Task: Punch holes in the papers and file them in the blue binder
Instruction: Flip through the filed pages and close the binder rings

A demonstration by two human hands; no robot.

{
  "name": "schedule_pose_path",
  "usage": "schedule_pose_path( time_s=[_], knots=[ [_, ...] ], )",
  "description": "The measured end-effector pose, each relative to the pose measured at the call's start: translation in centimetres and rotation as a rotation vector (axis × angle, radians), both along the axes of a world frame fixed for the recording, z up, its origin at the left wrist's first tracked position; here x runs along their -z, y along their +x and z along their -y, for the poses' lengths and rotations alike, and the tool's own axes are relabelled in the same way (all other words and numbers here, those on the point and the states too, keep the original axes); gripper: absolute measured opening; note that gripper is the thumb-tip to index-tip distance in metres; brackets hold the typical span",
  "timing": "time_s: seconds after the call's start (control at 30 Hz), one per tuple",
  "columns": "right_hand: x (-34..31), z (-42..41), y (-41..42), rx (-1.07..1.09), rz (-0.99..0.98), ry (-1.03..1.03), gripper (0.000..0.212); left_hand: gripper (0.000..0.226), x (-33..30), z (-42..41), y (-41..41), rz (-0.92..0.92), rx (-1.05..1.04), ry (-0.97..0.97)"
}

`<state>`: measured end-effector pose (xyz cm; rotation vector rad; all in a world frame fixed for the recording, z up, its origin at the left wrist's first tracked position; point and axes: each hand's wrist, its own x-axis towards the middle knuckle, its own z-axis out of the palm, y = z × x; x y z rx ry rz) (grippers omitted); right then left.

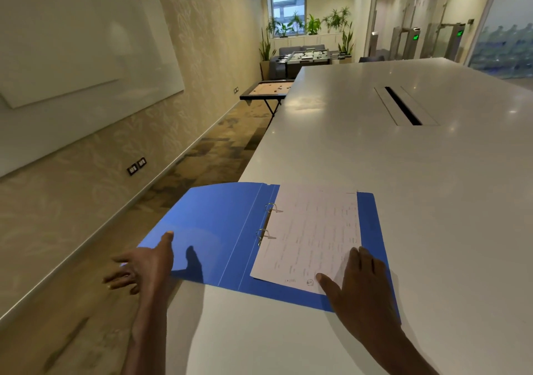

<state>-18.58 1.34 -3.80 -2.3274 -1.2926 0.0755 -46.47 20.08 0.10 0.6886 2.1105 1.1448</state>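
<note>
Nearest the camera, the right hand (360, 282) lies flat with its fingers straight, pressing the near right corner of the papers (311, 233) down onto the blue binder (213, 230); it presses rather than pinches. The left hand (147, 265) sits at the near left corner of the open front cover, thumb on the cover's upper face and fingers spread loosely below and off the table edge; whether those fingers touch the underside I cannot tell, and it holds nothing firmly. The binder lies open on the near left corner of the white table (403, 173), its left cover overhanging the edge above the carpet. Its spine runs from near to far, slightly slanted, and the papers sit on the right half, already threaded on the two metal rings (266, 222), which look closed. No hole punch is in view. Judging from this, punching and filing are done and closing the cover is what remains. That move turns on one relation: the cover lies to the left of the spine, its hinge line running away from the person, so the left hand, at its free corner, is the one placed to swing it rightward over the papers, while the right hand would need to clear out. Farther off stand a games table (266, 89) and potted plants (313, 24).
</note>
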Motion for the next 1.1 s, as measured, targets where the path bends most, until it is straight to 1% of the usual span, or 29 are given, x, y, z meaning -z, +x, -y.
schedule_pose_path(
  time_s=[0.07,0.1,0.2,0.37,0.47,0.6,0.7,0.77,0.83,0.9,0.97,1.03,1.1],
  knots=[
    [0.0,0.0,0.0,0.008,-0.012,0.011,0.088,0.126,0.7,-0.3,-0.6,0.182,-0.001,0.011],
    [0.0,-0.1,0.0,0.011,-0.015,0.017,0.088,0.123,1.1,-0.2,-0.7,0.243,-0.001,0.018],
    [-0.1,-0.1,0.0,0.015,-0.021,0.014,0.089,0.105,1.3,0.3,-0.8,0.258,-0.012,0.194],
    [-0.1,-0.1,0.0,0.02,-0.015,0.014,0.089,0.096,-2.4,1.7,-0.1,0.305,-0.121,0.413],
    [-0.2,-0.1,-0.1,0.026,-0.023,0.025,0.087,0.075,-5.2,3.7,1.0,0.335,-0.08,0.568],
    [-0.4,-0.1,-0.2,0.037,-0.048,0.039,0.087,0.062,-8.5,6.4,2.3,0.381,-0.059,0.76],
    [-0.6,-0.2,-0.1,0.047,-0.072,0.041,0.088,0.043,-10.3,7.8,3.6,0.422,0.029,0.857],
    [-0.6,-0.3,0.0,0.055,-0.088,0.026,0.09,0.03,-11.2,8.7,4.9,0.425,0.092,0.885],
    [-0.6,-0.3,0.3,0.052,-0.117,0.043,0.089,0.027,-11.5,9.4,6.1,0.423,0.193,0.894],
    [-0.3,-0.5,0.7,0.039,-0.133,0.106,0.078,0.031,-11.4,9.7,7.1,0.418,0.32,0.859],
    [-0.2,-0.6,1.2,0.012,-0.132,0.14,0.067,0.03,-10.9,9.5,8.0,0.393,0.487,0.774],
    [-0.3,-0.7,1.7,0.017,-0.228,0.221,0.058,0.023,-10.1,9.0,9.0,0.299,0.685,0.687],
    [-0.9,-0.7,2.4,0.063,-0.413,0.389,0.054,0.018,-9.0,8.3,10.1,0.206,0.838,0.578]
  ],
)
